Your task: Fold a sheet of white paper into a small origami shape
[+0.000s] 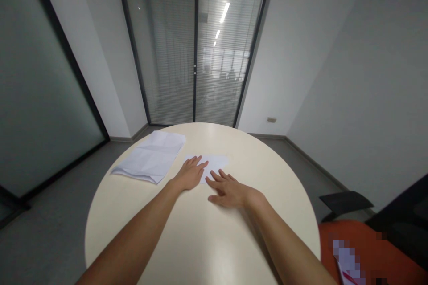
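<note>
A small white sheet of paper [216,161] lies flat near the middle of the round table. My left hand [191,174] rests on its left part, fingers stretched out and pointing away from me. At the sheet's near right edge is my right hand [227,190], palm down with its fingers spread; whether its palm touches the tabletop I cannot tell. Neither hand grips anything. To the left of my left hand lies a larger stack of folded white paper [152,155], creased, with its layers showing along the near edge.
The round cream table [187,240] fills the lower middle. An orange chair [374,249] with a black armrest [347,202] stands at the right, with a pixelated item on its seat. Beyond the table are a glass door with blinds [174,53] and white walls.
</note>
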Demonstrator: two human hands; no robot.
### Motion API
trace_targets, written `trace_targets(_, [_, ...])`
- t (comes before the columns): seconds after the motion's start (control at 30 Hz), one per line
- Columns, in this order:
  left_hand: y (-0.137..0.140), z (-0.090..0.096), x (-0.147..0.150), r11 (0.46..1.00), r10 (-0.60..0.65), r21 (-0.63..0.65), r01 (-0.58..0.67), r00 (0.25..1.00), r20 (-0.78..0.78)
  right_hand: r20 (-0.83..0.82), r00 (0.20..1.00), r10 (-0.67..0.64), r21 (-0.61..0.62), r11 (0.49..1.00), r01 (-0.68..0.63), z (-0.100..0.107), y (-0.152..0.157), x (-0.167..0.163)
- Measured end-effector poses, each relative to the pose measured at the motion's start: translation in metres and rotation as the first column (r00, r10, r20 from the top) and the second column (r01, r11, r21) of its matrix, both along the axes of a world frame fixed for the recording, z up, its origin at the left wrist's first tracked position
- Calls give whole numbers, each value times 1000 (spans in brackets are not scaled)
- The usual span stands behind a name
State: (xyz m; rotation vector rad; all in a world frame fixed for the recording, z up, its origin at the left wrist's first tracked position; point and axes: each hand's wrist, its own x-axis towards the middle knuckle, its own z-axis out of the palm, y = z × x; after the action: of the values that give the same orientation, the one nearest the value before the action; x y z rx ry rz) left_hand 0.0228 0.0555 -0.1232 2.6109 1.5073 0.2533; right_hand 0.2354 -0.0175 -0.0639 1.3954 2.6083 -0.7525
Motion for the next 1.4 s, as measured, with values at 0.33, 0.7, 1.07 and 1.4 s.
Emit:
trace_targets(0.33, [-1, 3, 0, 1000, 14, 6, -14, 1000, 4, 16, 997, -71, -38, 997, 71, -1, 6, 11])
trace_targets(0.7, [-3, 4, -2, 996, -4, 85, 2, 1000, 23, 40, 947, -320, 136, 940, 312, -19, 31, 31])
trace_targets(1.07, [-6, 4, 2, 992, -70, 114, 57, 991, 110, -55, 921, -385, 368, 850, 377, -42, 57, 36])
trace_targets(1.4, [-6, -2, 5, 999, -19, 47, 16, 998, 65, -34, 939, -341, 236, 911, 339, -45, 52, 35])
